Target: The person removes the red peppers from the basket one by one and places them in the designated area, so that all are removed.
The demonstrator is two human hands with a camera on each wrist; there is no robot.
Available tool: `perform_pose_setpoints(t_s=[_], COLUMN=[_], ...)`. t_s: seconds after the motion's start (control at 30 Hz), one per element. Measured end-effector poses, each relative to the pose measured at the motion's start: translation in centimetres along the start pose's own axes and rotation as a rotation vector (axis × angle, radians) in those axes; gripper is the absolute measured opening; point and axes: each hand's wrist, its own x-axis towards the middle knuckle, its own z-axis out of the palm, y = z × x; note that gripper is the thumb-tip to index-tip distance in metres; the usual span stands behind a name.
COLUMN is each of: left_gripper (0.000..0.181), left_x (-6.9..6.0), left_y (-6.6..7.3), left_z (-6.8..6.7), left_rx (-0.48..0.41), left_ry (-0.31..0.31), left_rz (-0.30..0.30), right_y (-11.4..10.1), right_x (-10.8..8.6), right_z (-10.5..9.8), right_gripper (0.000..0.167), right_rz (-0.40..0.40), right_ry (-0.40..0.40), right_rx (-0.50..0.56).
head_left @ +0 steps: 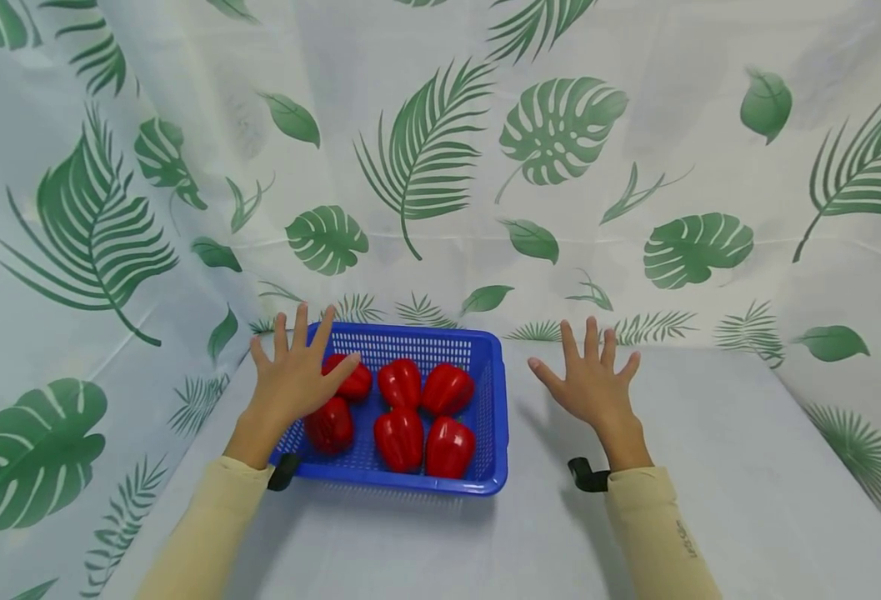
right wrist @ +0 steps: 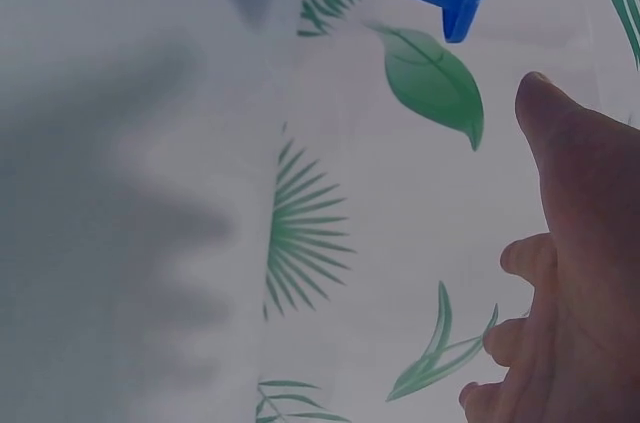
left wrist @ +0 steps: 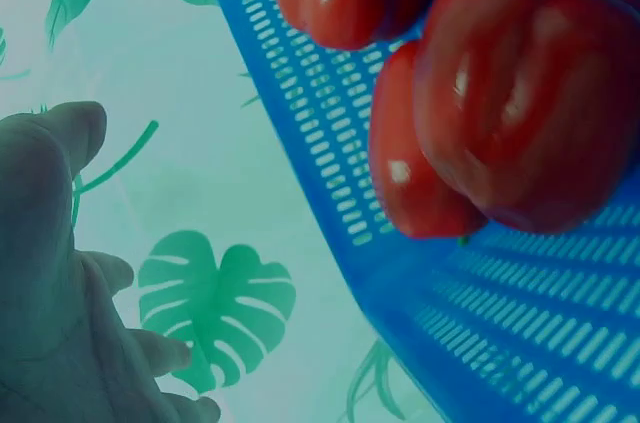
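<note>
Head view: fingers splayed wide on the left hand (head_left: 290, 383), back upward, over the left end of the blue basket (head_left: 502, 417), holding nothing; in the left wrist view, a gap between fingers and basket. Equally spread and empty, thumb toward the basket, the right hand (head_left: 593, 392), apart from its right side. Inside, at least six glossy red peppers (head_left: 398, 440), bunched close. For a sound hold, probably best to curl fingers and thumb round one broad body, avoiding a light fingertip pinch on likely slippery skin, and to lift straight, sparing the neighbours a knock. Farther out, a pale table (head_left: 695, 467) and, behind, a leaf-printed sheet (head_left: 455, 279).
</note>
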Motion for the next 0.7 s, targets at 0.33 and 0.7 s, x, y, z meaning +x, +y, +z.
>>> perform_pose_setpoints(t_s=[0.33,0.7], left_gripper=[0.095,0.106], left_x=[-2.3,-4.7], left_y=[-2.0,-5.1], left_z=[-0.3,0.7], left_rx=[-0.024,-0.067], left_ry=[-0.019,-0.055], left_rz=[0.025,0.018], right_y=[-0.1,-0.6], right_x=[0.3,0.4], right_z=[0.2,0.1], right_gripper=[0.1,0.1], right_rz=[-0.016,-0.02], right_ry=[-0.022,-0.046], right_rx=[-0.004,0.003])
